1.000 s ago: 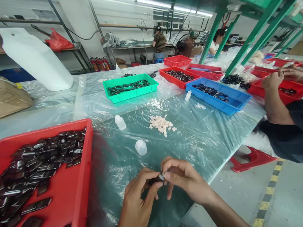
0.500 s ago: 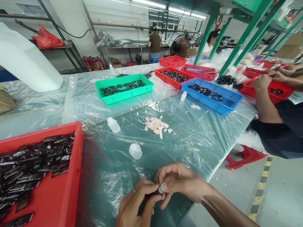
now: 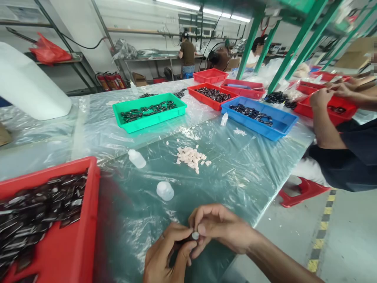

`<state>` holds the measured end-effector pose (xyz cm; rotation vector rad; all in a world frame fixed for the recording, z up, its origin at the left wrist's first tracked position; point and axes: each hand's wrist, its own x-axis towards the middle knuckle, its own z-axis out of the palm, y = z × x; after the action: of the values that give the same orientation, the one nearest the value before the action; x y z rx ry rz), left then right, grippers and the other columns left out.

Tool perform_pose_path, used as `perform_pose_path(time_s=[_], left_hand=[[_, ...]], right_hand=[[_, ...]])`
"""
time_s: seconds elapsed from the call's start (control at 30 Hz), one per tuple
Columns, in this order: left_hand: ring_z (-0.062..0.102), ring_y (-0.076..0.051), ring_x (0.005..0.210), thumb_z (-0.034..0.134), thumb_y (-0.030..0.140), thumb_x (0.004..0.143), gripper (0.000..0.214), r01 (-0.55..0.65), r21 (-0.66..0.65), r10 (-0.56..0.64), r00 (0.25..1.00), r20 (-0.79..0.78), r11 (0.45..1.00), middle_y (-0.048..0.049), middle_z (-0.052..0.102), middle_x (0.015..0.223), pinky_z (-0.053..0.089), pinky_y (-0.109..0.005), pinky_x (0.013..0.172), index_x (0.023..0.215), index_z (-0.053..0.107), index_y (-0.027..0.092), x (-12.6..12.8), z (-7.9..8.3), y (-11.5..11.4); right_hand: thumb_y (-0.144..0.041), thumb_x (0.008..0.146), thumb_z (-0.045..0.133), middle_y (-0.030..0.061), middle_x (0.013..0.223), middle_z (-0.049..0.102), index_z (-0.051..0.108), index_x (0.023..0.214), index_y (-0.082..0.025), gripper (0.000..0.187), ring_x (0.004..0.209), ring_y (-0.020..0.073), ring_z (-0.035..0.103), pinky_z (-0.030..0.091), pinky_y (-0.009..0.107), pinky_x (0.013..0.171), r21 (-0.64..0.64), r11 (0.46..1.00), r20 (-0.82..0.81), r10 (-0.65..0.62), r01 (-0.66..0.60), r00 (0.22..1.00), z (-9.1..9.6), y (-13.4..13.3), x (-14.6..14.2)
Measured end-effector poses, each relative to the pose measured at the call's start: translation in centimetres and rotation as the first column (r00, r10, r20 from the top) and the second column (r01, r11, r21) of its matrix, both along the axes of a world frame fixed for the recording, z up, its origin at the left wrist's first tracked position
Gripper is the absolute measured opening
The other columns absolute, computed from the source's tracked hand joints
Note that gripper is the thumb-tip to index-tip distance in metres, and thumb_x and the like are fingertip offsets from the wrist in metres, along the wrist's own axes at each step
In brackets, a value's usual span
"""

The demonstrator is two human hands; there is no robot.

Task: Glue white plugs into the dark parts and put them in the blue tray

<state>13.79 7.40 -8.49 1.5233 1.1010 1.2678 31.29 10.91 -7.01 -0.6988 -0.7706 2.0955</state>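
Over the near edge of the table, my left hand [image 3: 167, 251] is closed around a small dark piece [image 3: 186, 239], mostly hidden by the fingers. A small pale round pad [image 3: 195, 235] shows at the piece's end. Against that end, the thumb and fingers of my right hand [image 3: 218, 228] are pinched together, touching the pad. Beyond the hands lie a translucent round container [image 3: 165, 191], a small white bottle [image 3: 137, 158] on its side and a pile of pale pads [image 3: 191, 157].
At the left, a red tray [image 3: 94, 196] holds many glossy dark pieces. Farther back are a green tray [image 3: 153, 122], a blue tray [image 3: 282, 131] and a red tray [image 3: 203, 101] with similar pieces. A white jug [image 3: 32, 86] stands back left. A co-worker's arms [image 3: 326, 122] are at the right.
The view has shifted slightly, so most things sit a little farther left. My right thumb has moved off the face of the pale pad, which now shows more fully at the dark piece's end.
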Motion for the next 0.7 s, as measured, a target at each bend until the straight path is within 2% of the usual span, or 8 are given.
perform_pose_path(time_s=[0.13,0.47,0.7], left_hand=[[0.058,-0.009,0.055,0.062,0.023,0.098,0.01,0.04,-0.016,-0.04,0.999,0.003,0.999,0.0015,0.066,0.086,0.052,-0.018,0.052,0.098,0.071,0.027,-0.3,0.5,0.0],[0.062,-0.008,0.059,0.06,0.01,0.097,0.022,0.158,0.002,-0.158,0.986,-0.048,0.987,0.0038,0.066,0.09,0.055,-0.017,0.056,0.104,0.067,0.029,-0.9,1.1,0.4],[0.062,-0.008,0.061,0.059,0.006,0.096,0.024,0.144,0.033,-0.141,0.985,-0.096,0.989,0.0038,0.065,0.089,0.054,-0.015,0.056,0.103,0.065,0.028,-1.2,0.9,0.2]], right_hand=[[-0.031,0.081,0.084,0.0043,0.089,0.065,0.07,0.085,-0.01,0.026,0.074,0.0129,0.069,0.066,0.034,0.072,0.022,0.999,0.033,0.028,-0.029,0.999,0.8,0.1,0.6],[-0.03,0.081,0.084,0.0041,0.097,0.063,0.068,0.086,-0.011,0.025,0.081,0.0147,0.071,0.066,0.033,0.073,0.05,0.998,0.109,0.03,-0.035,0.994,1.9,-0.2,0.8],[-0.032,0.081,0.084,0.0039,0.097,0.06,0.065,0.082,-0.011,0.028,0.082,0.0173,0.072,0.066,0.034,0.072,0.025,0.999,0.143,0.029,-0.033,0.989,2.0,-0.7,0.2]])
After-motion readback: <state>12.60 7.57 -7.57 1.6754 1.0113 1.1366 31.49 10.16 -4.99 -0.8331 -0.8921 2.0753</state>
